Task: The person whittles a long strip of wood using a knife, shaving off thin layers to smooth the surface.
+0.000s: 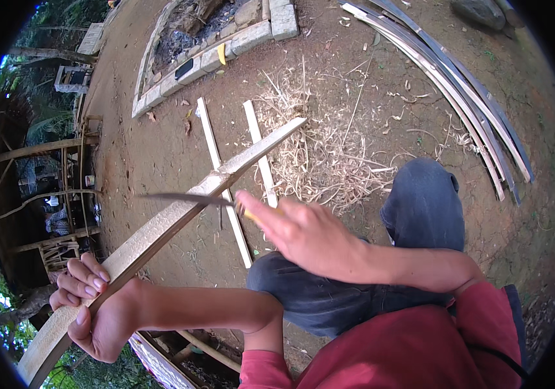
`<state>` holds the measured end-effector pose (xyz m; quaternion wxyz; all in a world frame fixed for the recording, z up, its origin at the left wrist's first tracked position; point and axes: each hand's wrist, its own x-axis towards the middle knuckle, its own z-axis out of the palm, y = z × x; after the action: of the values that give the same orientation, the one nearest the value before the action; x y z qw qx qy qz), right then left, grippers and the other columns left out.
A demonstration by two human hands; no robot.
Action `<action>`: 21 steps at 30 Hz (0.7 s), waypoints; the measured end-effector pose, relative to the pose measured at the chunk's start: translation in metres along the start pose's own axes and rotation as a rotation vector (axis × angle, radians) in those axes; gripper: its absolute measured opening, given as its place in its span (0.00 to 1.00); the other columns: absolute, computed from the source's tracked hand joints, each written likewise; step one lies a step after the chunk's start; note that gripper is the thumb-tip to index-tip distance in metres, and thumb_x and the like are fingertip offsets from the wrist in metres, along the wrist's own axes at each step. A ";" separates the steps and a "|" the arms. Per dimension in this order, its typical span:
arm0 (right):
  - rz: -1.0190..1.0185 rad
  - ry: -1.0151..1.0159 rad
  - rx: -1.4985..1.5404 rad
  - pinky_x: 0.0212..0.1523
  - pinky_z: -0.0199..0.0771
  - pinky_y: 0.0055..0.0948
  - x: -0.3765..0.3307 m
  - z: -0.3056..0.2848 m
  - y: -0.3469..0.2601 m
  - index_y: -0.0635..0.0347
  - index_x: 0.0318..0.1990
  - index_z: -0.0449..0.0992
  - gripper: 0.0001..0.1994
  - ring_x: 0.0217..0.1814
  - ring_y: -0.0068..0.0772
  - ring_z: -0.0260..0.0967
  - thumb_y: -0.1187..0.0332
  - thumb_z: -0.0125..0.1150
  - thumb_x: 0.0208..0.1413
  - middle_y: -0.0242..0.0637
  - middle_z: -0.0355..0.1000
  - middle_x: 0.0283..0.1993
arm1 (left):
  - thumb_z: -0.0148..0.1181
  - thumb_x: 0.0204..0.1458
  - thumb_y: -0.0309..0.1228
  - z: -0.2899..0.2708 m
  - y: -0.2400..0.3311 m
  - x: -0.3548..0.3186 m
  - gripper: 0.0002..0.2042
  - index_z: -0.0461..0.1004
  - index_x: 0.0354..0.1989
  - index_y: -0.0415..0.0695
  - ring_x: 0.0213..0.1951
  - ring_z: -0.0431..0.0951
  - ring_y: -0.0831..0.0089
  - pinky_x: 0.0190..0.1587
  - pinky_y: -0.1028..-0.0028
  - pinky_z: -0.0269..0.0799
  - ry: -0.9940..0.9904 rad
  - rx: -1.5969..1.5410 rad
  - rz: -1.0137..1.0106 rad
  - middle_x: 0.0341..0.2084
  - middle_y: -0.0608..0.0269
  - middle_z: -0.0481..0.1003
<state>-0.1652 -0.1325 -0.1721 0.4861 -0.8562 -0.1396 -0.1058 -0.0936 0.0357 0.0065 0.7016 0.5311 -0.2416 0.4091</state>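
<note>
My left hand (99, 308) is wrapped around the lower left part of a long pale strip that looks like split bamboo (154, 240). The strip slants up to the right, with a node partway along it. My right hand (306, 233) is closed on the yellowish handle of a knife (186, 197). Its dark, slightly blurred blade points left and lies across the strip below the node; whether the edge touches the surface I cannot tell. Under the strip, two narrower pale slats (209, 133) (261, 152) rest on the ground.
Curled shavings (323, 162) are heaped on the bare soil ahead. Several long split strips (446, 84) lie at the right. A stone-edged fire pit (245, 39) is at the top, with a dark flat object (184, 69) on its rim. A wooden shelter (37, 194) stands left.
</note>
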 end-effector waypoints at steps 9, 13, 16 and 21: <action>0.008 0.055 0.007 0.21 0.78 0.34 0.008 0.009 0.002 0.63 0.66 0.62 0.27 0.19 0.37 0.73 0.74 0.56 0.59 0.44 0.70 0.21 | 0.51 0.25 0.28 0.000 0.011 -0.001 0.12 0.54 0.19 0.44 0.13 0.53 0.71 0.16 0.75 0.51 -0.027 0.007 0.039 0.12 0.59 0.52; 0.095 0.003 0.138 0.24 0.77 0.36 0.018 0.012 0.018 0.65 0.65 0.62 0.27 0.21 0.40 0.74 0.72 0.59 0.59 0.45 0.73 0.21 | 0.51 0.25 0.28 -0.008 0.010 0.004 0.12 0.54 0.19 0.44 0.13 0.53 0.70 0.16 0.74 0.50 0.002 -0.002 0.000 0.11 0.58 0.52; -0.056 0.059 0.124 0.22 0.76 0.35 0.003 0.009 -0.009 0.65 0.65 0.62 0.26 0.20 0.38 0.73 0.71 0.58 0.60 0.46 0.73 0.21 | 0.51 0.25 0.28 -0.008 0.010 0.002 0.12 0.54 0.19 0.43 0.13 0.52 0.70 0.16 0.74 0.50 0.011 -0.004 0.007 0.11 0.58 0.52; 0.210 -0.077 0.062 0.14 0.73 0.27 0.011 0.019 0.040 0.66 0.65 0.63 0.25 0.13 0.30 0.67 0.75 0.57 0.59 0.42 0.73 0.18 | 0.51 0.24 0.29 -0.004 0.008 -0.002 0.13 0.55 0.19 0.43 0.13 0.52 0.70 0.16 0.74 0.50 0.017 -0.024 -0.002 0.11 0.59 0.52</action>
<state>-0.1402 -0.1341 -0.2109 0.5150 -0.8541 -0.0709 -0.0168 -0.1021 0.0395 0.0083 0.7104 0.5192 -0.2400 0.4101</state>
